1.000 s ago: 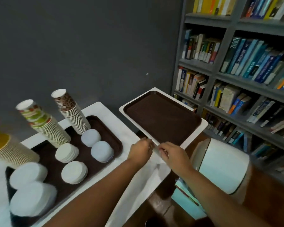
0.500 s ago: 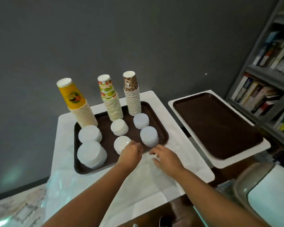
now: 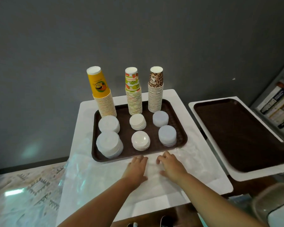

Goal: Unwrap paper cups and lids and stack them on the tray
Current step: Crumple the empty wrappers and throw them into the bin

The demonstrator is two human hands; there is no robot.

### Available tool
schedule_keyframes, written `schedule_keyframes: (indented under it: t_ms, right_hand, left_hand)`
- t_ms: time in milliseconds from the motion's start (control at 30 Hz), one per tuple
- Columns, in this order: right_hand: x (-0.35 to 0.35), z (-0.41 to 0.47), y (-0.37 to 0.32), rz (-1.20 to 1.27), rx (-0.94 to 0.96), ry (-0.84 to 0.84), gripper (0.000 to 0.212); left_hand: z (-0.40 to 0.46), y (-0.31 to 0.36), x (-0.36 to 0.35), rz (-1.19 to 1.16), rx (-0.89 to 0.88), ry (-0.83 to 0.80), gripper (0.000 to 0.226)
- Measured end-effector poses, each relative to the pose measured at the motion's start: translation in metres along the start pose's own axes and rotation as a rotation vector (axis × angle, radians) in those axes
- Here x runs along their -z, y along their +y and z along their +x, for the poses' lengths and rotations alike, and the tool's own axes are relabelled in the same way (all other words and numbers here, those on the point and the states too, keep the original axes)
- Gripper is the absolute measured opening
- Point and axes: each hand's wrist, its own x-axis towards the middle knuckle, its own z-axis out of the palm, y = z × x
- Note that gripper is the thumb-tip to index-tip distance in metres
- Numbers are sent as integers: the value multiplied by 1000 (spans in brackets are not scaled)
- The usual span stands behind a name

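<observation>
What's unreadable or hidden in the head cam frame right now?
- Clear plastic wrap, head view: blurred and see-through, so its edges and contents are unclear.
- Left hand and right hand: palms face down on the white table, so anything beneath them is hidden.
- Lid stacks: counts too fine to tell.
- Books: cut off by the right edge, titles blurred.
- White bin: cut off by the bottom-right corner.

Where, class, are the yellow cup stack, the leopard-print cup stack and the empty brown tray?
yellow cup stack (image 3: pixel 100 89): head view, on the top cup's printed side.
leopard-print cup stack (image 3: pixel 156 95): head view, on the stacked rims.
empty brown tray (image 3: pixel 236 131): head view, on its bare floor.
</observation>
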Motion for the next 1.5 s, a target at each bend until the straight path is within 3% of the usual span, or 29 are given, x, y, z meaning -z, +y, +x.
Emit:
schedule_keyframes:
  t_ms: [100,367,467,567,700,833,933,1067,1200,1367,1433,1500]
  right_hand:
    - [0,4,-1,9,22,40,15]
    - [61,13,-6,111,173,-38,6]
    - [94,16,-15,109,204,-22,14]
    - [114,20,-22,94,251,44,12]
    - [114,24,-19,113,260,-15,15]
    - [99,29,-3,203,-22,96,46]
    - [91,30,13,228,-177,-49,58]
    - [89,30,23,302,-153,-50,15]
    - [100,30,18,329,-45,26,40]
    - [136,26,-3,444,146,29,22]
    - [160,23,-17,481,226,42,21]
    - [186,20,-35,488,298,75,6]
  left_hand:
    - [3,-2,-1,-41,-20,6,73]
    - [13,-9,49,-442,-145,71,87]
    - [19,-8,79,-559,-135,-17,88]
    - [29,-12,96,-650,-71,-135,71]
    - [36,-19,96,-529,-72,-67,37]
    - [37,-21,88,-510,-71,-18,24]
    - [37,-25,81,-521,-64,-21,23]
    - [35,-26,80,-383,-60,-74,28]
    - [31,-29,78,-265,-45,-176,64]
    - [22,-17,125,-616,-86,-96,75]
    - [20,-10,155,-831,-112,-113,63]
    - [19,-7,180,-965,-188,-137,46]
